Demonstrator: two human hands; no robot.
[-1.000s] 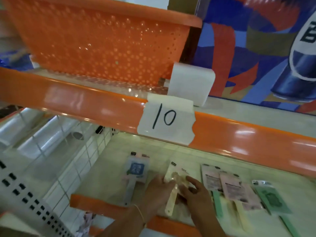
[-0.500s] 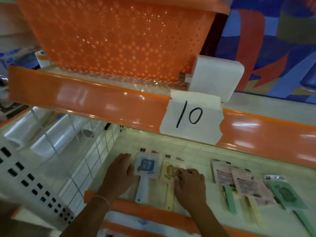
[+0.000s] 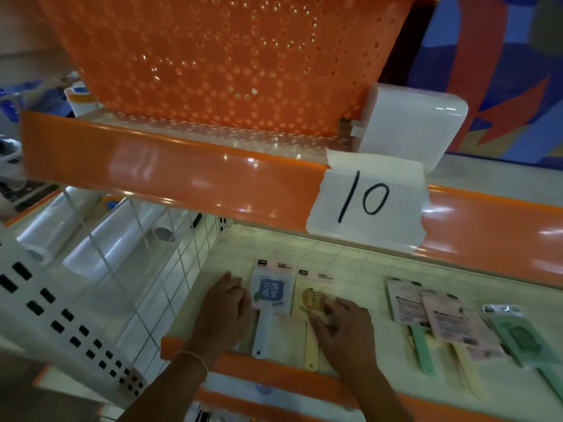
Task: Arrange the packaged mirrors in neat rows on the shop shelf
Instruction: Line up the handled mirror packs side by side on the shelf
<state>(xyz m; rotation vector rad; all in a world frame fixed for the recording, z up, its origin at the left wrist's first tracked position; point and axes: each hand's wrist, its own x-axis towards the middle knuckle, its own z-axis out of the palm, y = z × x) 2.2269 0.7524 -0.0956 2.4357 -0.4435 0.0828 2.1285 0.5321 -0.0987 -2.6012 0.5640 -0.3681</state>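
I am resting my left hand (image 3: 224, 312) flat against the blue mirror (image 3: 269, 303) and pressing my right hand's (image 3: 344, 333) bent fingers, gripping nothing I think, on the yellow mirror (image 3: 310, 306), nudging both square on the shelf (image 3: 350, 269), handles at its lip.

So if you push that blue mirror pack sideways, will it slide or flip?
The blue mirror pack lies flat on the smooth shelf, so it would probably slide. Its glossy wrapper looks slippery. The long handle may make it swivel if the left hand pushes off-centre.
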